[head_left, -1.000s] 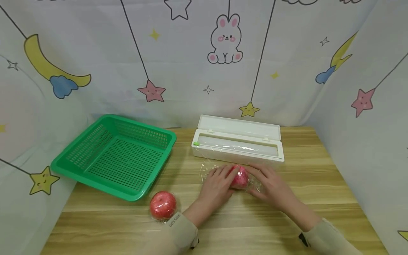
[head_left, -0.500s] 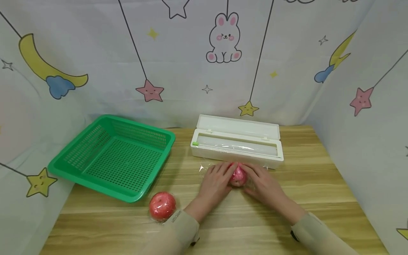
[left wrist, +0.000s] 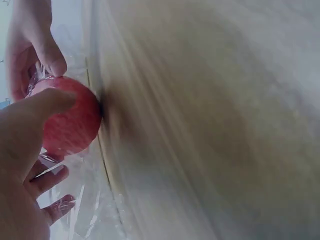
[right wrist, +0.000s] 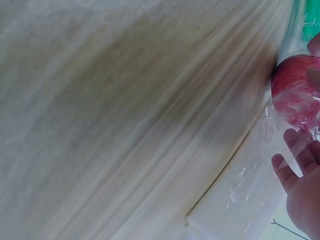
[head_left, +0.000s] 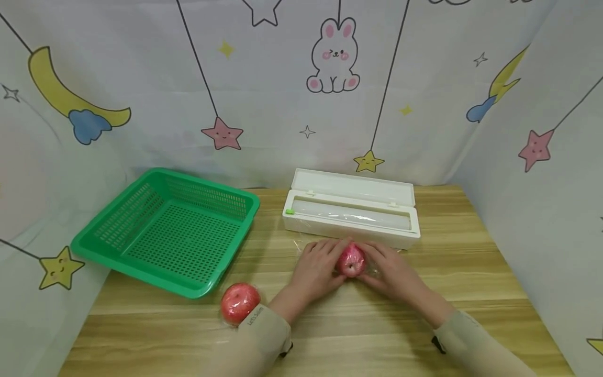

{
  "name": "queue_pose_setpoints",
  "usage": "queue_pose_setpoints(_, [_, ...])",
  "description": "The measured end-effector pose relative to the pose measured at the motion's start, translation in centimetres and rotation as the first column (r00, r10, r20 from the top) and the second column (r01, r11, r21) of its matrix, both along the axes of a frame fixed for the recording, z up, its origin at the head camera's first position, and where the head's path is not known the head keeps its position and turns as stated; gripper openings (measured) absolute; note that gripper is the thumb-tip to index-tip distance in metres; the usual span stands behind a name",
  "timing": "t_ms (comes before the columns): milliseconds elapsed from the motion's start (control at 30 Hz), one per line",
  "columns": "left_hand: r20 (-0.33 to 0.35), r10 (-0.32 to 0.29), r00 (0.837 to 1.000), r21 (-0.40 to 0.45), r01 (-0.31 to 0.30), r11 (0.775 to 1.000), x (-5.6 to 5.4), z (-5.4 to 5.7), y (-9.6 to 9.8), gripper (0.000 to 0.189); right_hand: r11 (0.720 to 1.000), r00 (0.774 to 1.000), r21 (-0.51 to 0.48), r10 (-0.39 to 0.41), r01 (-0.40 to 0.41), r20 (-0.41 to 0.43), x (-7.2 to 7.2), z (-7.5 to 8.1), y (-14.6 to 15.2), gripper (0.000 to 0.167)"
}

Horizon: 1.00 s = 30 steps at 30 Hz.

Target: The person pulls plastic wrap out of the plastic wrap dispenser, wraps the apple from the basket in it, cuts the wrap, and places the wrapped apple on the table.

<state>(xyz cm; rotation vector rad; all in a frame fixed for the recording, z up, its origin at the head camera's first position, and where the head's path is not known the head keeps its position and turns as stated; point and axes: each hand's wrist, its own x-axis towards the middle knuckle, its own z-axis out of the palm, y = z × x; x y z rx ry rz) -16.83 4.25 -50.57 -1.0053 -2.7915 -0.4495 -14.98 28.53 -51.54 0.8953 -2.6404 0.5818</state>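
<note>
A red apple [head_left: 352, 261] sits on the table between my hands, its dimpled end towards me in the head view. My left hand [head_left: 314, 269] grips its left side, the thumb lying on the apple in the left wrist view. From the other side my right hand [head_left: 393, 272] holds it with thumb and fingers. Clear cling film [left wrist: 92, 200] spreads around the apple and over the left fingertips. In the right wrist view film also clings to the apple [right wrist: 292, 95]. Left of my left forearm lies a second apple [head_left: 240, 303], wrapped in film.
Just behind the hands stands a white cling film box [head_left: 330, 228], lid raised, with a roll inside and a green slider at its left end. A green perforated basket [head_left: 141, 272] occupies the left side of the wooden table [head_left: 358, 340]. Printed curtains enclose the back and sides.
The apple has turned so that its dimpled end shows more. My right hand has come in closer to it, and the film lies gathered nearer the apple.
</note>
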Motion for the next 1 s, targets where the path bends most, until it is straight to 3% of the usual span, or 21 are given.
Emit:
queue_pose_setpoints(133, [0.113, -0.003, 0.994, 0.021, 0.001, 1.000, -0.2, 0.3, -0.1, 0.088, 1.000, 0.996, -0.001, -0.007, 0.007, 0.091, 0.5, 0.4, 0.4, 0.085])
queue_pose_setpoints(267, [0.215, 0.005, 0.977, 0.044, -0.015, 0.999, -0.3, 0.5, -0.1, 0.081, 1.000, 0.983, -0.001, -0.012, 0.012, 0.181, 0.8, 0.6, 0.3, 0.090])
queue_pose_setpoints(433, [0.293, -0.002, 0.956, 0.032, -0.008, 0.999, -0.5, 0.7, -0.1, 0.069, 0.999, 0.967, 0.006, -0.036, 0.036, 0.254, 1.0, 0.6, -0.1, 0.092])
queue_pose_setpoints(567, [0.326, -0.009, 0.945, 0.006, 0.007, 1.000, -0.5, 0.9, -0.2, 0.070, 0.999, 0.959, 0.022, -0.049, 0.044, 0.281, 1.0, 0.3, -0.2, 0.092])
queue_pose_setpoints(667, [0.292, -0.009, 0.956, -0.028, 0.018, 0.999, -0.4, 0.9, -0.3, 0.079, 0.999, 0.952, 0.030, -0.053, 0.046, 0.301, 1.0, 0.3, -0.3, 0.092])
queue_pose_setpoints(833, [0.142, -0.058, 0.988, -0.072, 0.069, 0.995, 0.2, 0.9, -0.5, 0.094, 0.999, 0.946, 0.014, -0.043, 0.040, 0.321, 0.8, 0.3, -0.4, 0.092])
queue_pose_setpoints(1000, [0.024, -0.124, 0.992, -0.131, 0.126, 0.983, 0.6, 0.4, -0.2, 0.099, 1.000, 0.940, -0.004, -0.027, 0.030, 0.340, 0.6, 0.2, -0.2, 0.091])
